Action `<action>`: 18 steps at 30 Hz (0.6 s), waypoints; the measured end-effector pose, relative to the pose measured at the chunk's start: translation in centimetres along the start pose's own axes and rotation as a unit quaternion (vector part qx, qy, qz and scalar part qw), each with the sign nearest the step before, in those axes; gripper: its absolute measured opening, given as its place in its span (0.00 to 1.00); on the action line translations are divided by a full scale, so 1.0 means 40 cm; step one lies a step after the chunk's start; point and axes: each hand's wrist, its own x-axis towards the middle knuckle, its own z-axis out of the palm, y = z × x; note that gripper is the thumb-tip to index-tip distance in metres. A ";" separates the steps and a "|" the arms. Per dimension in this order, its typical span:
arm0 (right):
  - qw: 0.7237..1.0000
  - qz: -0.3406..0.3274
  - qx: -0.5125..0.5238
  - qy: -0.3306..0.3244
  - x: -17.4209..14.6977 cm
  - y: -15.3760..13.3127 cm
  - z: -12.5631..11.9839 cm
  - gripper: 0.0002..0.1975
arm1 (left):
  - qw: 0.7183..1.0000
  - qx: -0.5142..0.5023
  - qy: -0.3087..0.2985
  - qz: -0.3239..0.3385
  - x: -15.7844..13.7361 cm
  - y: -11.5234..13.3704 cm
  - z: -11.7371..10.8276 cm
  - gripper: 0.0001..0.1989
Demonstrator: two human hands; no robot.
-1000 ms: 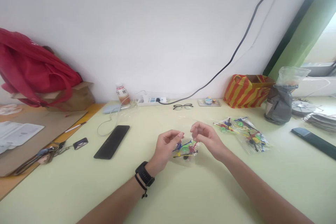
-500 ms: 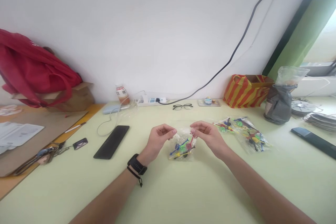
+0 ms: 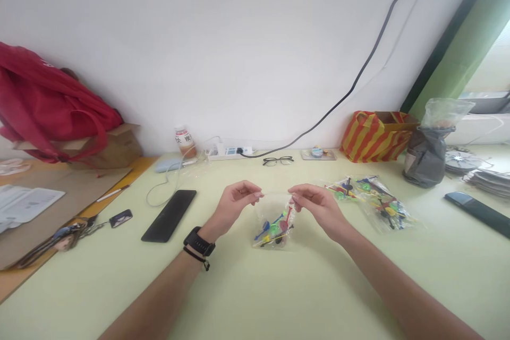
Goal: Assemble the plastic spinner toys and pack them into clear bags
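Observation:
Between my hands hangs a clear plastic bag [image 3: 274, 228] with small coloured plastic pieces inside, blue, green, red, yellow and black. My left hand [image 3: 239, 202], with a black watch [image 3: 199, 241] on its wrist, pinches the bag's upper left corner between thumb and finger. At the upper right corner my right hand [image 3: 313, 203] pinches the same bag. Its top edge is stretched between them, and its lower part is at or just above the pale green table [image 3: 255, 292]. More clear bags of similar pieces [image 3: 388, 210] lie to the right of my right hand.
A black phone [image 3: 169, 216] lies left of my hands. Along the wall stand a drink bottle [image 3: 185, 143], a power strip [image 3: 229, 153], eyeglasses [image 3: 278, 160] and a striped bag [image 3: 372, 138]. Keys [image 3: 79, 228] lie far left; a dark flat case [image 3: 478, 213] lies far right.
My left hand has moved slightly left, away from my right hand, and the bag's top edge is spread wider and flatter. My right hand has hardly moved.

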 end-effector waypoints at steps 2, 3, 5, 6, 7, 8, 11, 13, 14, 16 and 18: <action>1.000 0.005 0.004 0.007 -0.001 0.003 -0.003 0.12 | 1.000 -0.017 -0.006 -0.004 0.000 0.001 -0.001 0.08; 1.000 0.005 0.006 0.009 -0.002 0.005 -0.005 0.12 | 1.000 -0.021 -0.008 -0.007 0.000 0.001 -0.001 0.07; 1.000 0.001 0.016 0.010 -0.004 0.005 -0.005 0.11 | 1.000 -0.027 -0.009 -0.010 0.000 0.001 0.001 0.05; 1.000 -0.002 0.020 0.011 -0.005 0.004 -0.003 0.12 | 0.999 -0.033 -0.009 -0.009 -0.001 0.001 0.003 0.06; 1.000 -0.006 0.021 0.014 -0.006 0.003 -0.001 0.12 | 0.999 -0.040 -0.007 -0.006 -0.003 0.001 0.006 0.07; 1.000 -0.009 0.017 0.016 -0.007 0.002 0.002 0.13 | 0.999 -0.042 -0.003 -0.001 -0.004 0.001 0.009 0.09; 0.999 -0.021 -0.013 0.023 -0.010 -0.001 0.012 0.13 | 1.000 -0.010 0.020 0.010 -0.010 0.004 0.018 0.11; 0.999 -0.031 -0.022 0.028 -0.010 0.000 0.017 0.14 | 0.999 0.010 0.037 0.016 -0.012 0.004 0.023 0.14; 0.999 -0.033 -0.022 0.033 -0.009 0.002 0.018 0.16 | 0.999 0.013 0.040 0.018 -0.011 0.004 0.023 0.17; 0.998 -0.031 -0.022 0.044 -0.008 0.006 0.019 0.18 | 0.999 0.018 0.037 0.021 -0.009 0.002 0.021 0.19; 0.998 -0.022 -0.025 0.045 -0.007 0.008 0.017 0.16 | 0.999 0.039 0.028 0.016 -0.005 0.000 0.016 0.17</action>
